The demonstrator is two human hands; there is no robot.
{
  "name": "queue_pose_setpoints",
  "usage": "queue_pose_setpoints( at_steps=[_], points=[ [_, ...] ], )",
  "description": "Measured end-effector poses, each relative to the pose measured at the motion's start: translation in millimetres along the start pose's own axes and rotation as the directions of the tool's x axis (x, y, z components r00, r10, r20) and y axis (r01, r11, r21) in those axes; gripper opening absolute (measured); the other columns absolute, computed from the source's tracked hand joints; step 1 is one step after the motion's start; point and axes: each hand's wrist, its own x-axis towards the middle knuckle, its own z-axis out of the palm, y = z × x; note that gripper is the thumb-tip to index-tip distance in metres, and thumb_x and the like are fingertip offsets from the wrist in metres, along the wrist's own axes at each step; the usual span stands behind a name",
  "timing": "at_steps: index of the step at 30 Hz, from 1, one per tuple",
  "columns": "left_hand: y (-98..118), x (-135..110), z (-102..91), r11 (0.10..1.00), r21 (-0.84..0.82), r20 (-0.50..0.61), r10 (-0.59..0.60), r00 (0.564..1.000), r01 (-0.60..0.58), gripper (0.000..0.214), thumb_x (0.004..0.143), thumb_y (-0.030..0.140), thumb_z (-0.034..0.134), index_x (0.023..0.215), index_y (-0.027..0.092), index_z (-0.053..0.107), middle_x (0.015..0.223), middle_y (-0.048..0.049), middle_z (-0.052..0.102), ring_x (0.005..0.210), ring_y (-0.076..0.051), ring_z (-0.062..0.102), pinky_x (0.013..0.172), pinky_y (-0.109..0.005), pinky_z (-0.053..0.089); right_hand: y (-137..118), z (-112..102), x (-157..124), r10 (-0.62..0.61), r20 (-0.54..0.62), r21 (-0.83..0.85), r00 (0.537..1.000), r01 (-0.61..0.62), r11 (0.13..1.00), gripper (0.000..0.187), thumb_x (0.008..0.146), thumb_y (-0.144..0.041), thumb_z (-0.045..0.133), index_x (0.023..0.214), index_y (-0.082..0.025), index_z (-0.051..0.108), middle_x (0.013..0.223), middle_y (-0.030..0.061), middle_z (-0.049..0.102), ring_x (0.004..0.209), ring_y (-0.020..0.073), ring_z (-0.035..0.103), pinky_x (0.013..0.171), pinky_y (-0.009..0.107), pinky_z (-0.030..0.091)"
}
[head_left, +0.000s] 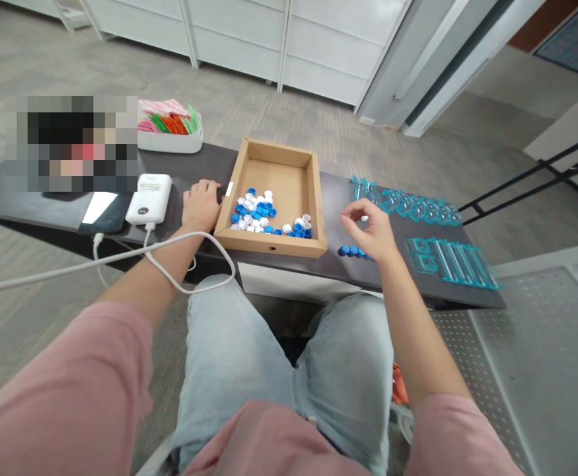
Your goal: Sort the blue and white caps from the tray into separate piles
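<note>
Blue pieces (352,251) beside curled right hand (375,233), grip narrow, left hand (202,205) palm-down, hold unclear

A long dark table (335,192) carries everything. Around its shallow cardboard box (269,242) — the clock's centre — a white basket (180,143) sits at ten, a white power bank (152,197) and dark flat device (106,215) at nine, teal-edged clear pieces (431,210) at three, a blue row (351,251) at four.
</note>
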Motion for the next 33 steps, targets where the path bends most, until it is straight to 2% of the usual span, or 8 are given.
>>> queue_pose_setpoints(
  at_steps=[2, 5, 9, 18, 23, 28, 30, 33],
  points=[
    [0, 0, 0.4, 1.0, 0.0, -0.005, 0.007, 1.0, -0.007, 0.059, 0.11, 0.029, 0.043, 0.161, 0.021, 0.071, 0.169, -0.024, 0.067, 0.158, -0.044, 0.057, 0.13, -0.06, 0.043, -19, 34, 49, -0.106, 0.164, -0.028, 0.981, 0.112, 0.993, 0.012, 0.104, -0.034, 0.071, 0.111, -0.027, 0.078, 0.11, 0.0061, 0.08, 0.092, 0.0253, 0.073, 0.092, 0.043, 0.062],
    [1, 0, -0.2, 1.0, 0.007, -0.013, 0.012, 1.0, -0.012, 0.059, 0.109, 0.027, 0.043, 0.161, 0.021, 0.072, 0.168, -0.0238, 0.068, 0.157, -0.044, 0.059, 0.129, -0.059, 0.044, -39, 89, 106, -0.108, 0.451, -0.144, 0.886, 0.191, 0.971, 0.032, 0.102, -0.017, 0.066, 0.129, -0.025, 0.081, 0.132, 0.01, 0.08, 0.098, 0.0253, 0.077, 0.094, 0.041, 0.061],
    [1, -1, 0.1, 1.0, 0.012, -0.014, 0.016, 1.0, -0.015, 0.058, 0.11, 0.026, 0.043, 0.161, 0.019, 0.071, 0.168, -0.0253, 0.067, 0.156, -0.044, 0.059, 0.129, -0.059, 0.044, -50, 141, 131, 0.025, 0.618, -0.358, 0.786, 0.252, 0.899, 0.047, 0.101, -0.01, 0.068, 0.142, -0.029, 0.082, 0.14, 0.0116, 0.083, 0.12, 0.0351, 0.079, 0.096, 0.043, 0.06],
    [1, -1, 0.6, 1.0, 0.01, -0.022, 0.009, 1.0, -0.009, 0.058, 0.11, 0.026, 0.043, 0.16, 0.023, 0.072, 0.168, -0.0223, 0.068, 0.157, -0.042, 0.059, 0.129, -0.057, 0.045, -49, 149, 126, 0.015, 0.614, -0.389, 0.789, 0.286, 0.876, 0.025, 0.103, -0.023, 0.075, 0.128, -0.026, 0.08, 0.136, 0.0117, 0.083, 0.119, 0.0356, 0.077, 0.089, 0.041, 0.057],
    [1, -3, -1.7, 1.0, 0.0, -0.011, 0.017, 1.0, -0.017, 0.057, 0.11, 0.028, 0.045, 0.161, 0.021, 0.071, 0.169, -0.0249, 0.066, 0.157, -0.044, 0.058, 0.13, -0.06, 0.044, -47, 126, 122, -0.01, 0.459, -0.301, 0.889, 0.165, 0.939, 0.019, 0.105, -0.032, 0.077, 0.122, -0.023, 0.078, 0.132, 0.0118, 0.081, 0.114, 0.0317, 0.074, 0.094, 0.041, 0.057],
    [3, -4, -5.2, 1.0, 0.022, 0.011, 0.007, 1.0, -0.007, 0.059, 0.112, 0.031, 0.042, 0.163, 0.019, 0.068, 0.172, -0.0262, 0.063, 0.16, -0.046, 0.056, 0.132, -0.06, 0.042, 3, 41, 91, -0.015, 0.108, -0.133, 0.994, 0.03, 0.991, 0.027, 0.106, -0.047, 0.078, 0.122, -0.026, 0.075, 0.122, 0.0066, 0.079, 0.094, 0.0225, 0.069, 0.088, 0.037, 0.058],
    [4, -4, -7.3, 0.999, 0.042, 0.044, 0.011, 0.999, -0.013, 0.062, 0.113, 0.031, 0.037, 0.164, 0.013, 0.066, 0.174, -0.0279, 0.06, 0.161, -0.046, 0.055, 0.132, -0.061, 0.042, 34, 0, 65, 0.067, -0.065, -0.085, 0.996, -0.072, 0.994, 0.033, 0.102, -0.055, 0.081, 0.118, -0.027, 0.074, 0.114, 0.0043, 0.079, 0.088, 0.021, 0.066, 0.083, 0.036, 0.057],
    [4, -3, -9.3, 0.998, 0.054, 0.074, 0.013, 0.997, -0.017, 0.062, 0.114, 0.032, 0.034, 0.165, 0.011, 0.063, 0.175, -0.0287, 0.059, 0.161, -0.046, 0.054, 0.133, -0.061, 0.042, 78, -44, 20, 0.24, -0.259, -0.029, 0.936, -0.256, 0.966, 0.04, 0.095, -0.06, 0.084, 0.114, -0.027, 0.072, 0.103, 0.0023, 0.077, 0.081, 0.0197, 0.064, 0.078, 0.035, 0.055]
  ],
)
